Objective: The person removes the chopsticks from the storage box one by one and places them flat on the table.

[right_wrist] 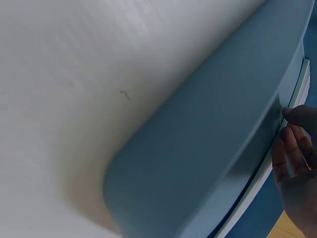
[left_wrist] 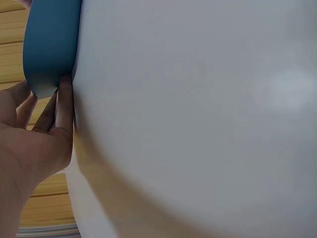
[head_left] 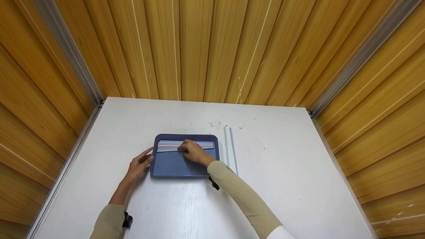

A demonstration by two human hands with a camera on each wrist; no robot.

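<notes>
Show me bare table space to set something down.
Free: tabletop right of the two loose sticks, and between the blue tray and far wall. Crowded: the tray's far half, with stacked sticks and the right hand; its left edge, with the left hand.

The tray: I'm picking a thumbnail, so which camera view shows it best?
The head view: it shows the tray from above, nearly its whole outline, though the right sleeve hides one corner. The left wrist view shows only some outer wall; the right wrist view, a close, cropped side.

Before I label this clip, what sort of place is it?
Probably a work booth: wood-patterned panels stand on three sides of a white table, with grey metal strips at the corners.
</notes>
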